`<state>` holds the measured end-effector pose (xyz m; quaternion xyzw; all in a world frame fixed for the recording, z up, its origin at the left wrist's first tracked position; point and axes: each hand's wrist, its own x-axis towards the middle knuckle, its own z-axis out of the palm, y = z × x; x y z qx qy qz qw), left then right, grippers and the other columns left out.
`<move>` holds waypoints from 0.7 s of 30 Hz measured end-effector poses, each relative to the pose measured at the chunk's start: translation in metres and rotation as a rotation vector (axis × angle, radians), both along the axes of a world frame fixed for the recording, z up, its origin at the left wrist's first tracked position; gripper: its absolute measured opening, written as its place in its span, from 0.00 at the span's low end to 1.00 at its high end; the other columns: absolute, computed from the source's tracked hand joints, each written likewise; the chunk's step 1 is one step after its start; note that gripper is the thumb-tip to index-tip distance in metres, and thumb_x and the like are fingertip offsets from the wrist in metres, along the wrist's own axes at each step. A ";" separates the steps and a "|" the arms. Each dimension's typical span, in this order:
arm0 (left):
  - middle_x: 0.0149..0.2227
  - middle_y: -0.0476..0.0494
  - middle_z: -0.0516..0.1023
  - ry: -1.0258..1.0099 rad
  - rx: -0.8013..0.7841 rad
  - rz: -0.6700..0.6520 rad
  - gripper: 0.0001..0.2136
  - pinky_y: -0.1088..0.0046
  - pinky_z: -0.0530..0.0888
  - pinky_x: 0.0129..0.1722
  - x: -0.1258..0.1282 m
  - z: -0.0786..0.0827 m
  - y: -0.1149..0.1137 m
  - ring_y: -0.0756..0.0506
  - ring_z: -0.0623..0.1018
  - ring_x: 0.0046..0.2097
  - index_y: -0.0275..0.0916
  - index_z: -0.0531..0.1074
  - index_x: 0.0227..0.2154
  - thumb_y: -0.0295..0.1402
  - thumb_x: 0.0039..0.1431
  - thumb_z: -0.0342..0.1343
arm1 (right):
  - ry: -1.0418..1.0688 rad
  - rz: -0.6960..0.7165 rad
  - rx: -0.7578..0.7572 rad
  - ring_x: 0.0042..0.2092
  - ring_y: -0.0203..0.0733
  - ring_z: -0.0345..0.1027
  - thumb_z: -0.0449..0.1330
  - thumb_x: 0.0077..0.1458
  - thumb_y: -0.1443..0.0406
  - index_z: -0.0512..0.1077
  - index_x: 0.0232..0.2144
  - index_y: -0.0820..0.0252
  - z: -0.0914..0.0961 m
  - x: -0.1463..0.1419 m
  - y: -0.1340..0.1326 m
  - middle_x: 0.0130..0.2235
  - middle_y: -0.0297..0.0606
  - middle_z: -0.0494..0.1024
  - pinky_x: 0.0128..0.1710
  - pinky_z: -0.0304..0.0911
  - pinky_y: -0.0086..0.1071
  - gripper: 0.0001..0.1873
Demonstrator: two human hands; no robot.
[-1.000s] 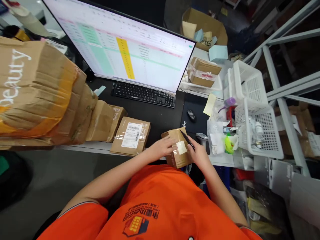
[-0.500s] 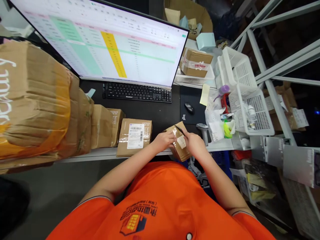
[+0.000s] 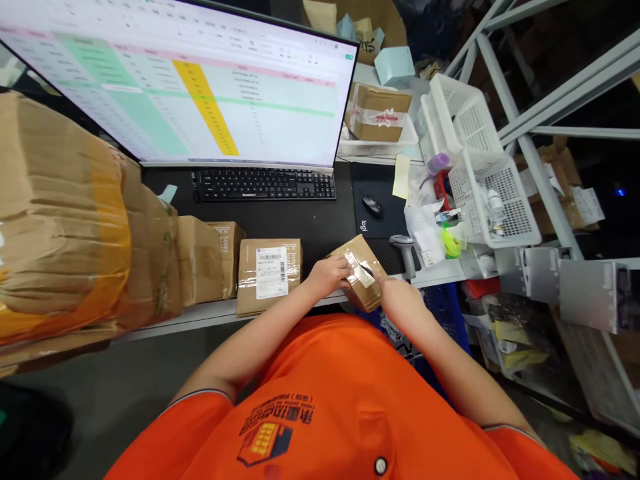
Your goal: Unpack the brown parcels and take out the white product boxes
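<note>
1. My left hand (image 3: 327, 275) is closed on the left side of the box (image 3: 356, 259).
2. My right hand (image 3: 400, 301) pinches a thin dark tool (image 3: 367, 269), its tip on the box.
3. The box sits tilted at the desk (image 3: 310, 230) edge, between parcel (image 3: 269, 273) and scanner (image 3: 406, 250).

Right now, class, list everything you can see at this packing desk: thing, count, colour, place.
monitor: one, bright spreadsheet, back of the desk
keyboard: one, black, below the monitor
mouse: one, black, right of the keyboard
taped box: one, brown, behind the mouse
baskets: two, white, right side
barcode scanner: one, grey, right of the small parcel
small parcel: one, brown, desk front edge
labelled parcel: one, brown, white label, left of it
cardboard stack: one, brown, far left
thin dark tool: one, on the small parcel
left hand: grips the small parcel
right hand: holds the thin dark tool
</note>
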<state>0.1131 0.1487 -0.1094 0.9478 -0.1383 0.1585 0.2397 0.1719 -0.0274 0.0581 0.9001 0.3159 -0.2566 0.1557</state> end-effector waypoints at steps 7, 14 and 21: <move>0.41 0.40 0.79 0.063 0.047 0.040 0.14 0.69 0.73 0.37 0.001 0.015 -0.001 0.41 0.77 0.47 0.39 0.81 0.40 0.42 0.55 0.68 | -0.008 -0.023 -0.119 0.40 0.51 0.80 0.44 0.63 0.76 0.58 0.70 0.54 0.003 -0.025 -0.061 0.41 0.53 0.81 0.38 0.72 0.39 0.35; 0.64 0.33 0.71 0.066 0.128 -0.072 0.19 0.56 0.70 0.61 0.005 0.026 -0.001 0.34 0.67 0.66 0.36 0.77 0.46 0.39 0.53 0.70 | 0.017 -0.254 -0.143 0.38 0.51 0.80 0.49 0.63 0.70 0.68 0.64 0.51 -0.007 -0.023 -0.153 0.39 0.50 0.83 0.38 0.71 0.40 0.29; 0.50 0.34 0.78 0.145 0.283 -0.197 0.22 0.49 0.59 0.69 0.035 0.061 0.000 0.36 0.75 0.55 0.31 0.74 0.50 0.33 0.54 0.68 | -0.131 -0.545 0.756 0.52 0.49 0.74 0.59 0.59 0.53 0.67 0.63 0.58 -0.065 0.017 -0.118 0.58 0.47 0.76 0.53 0.68 0.40 0.32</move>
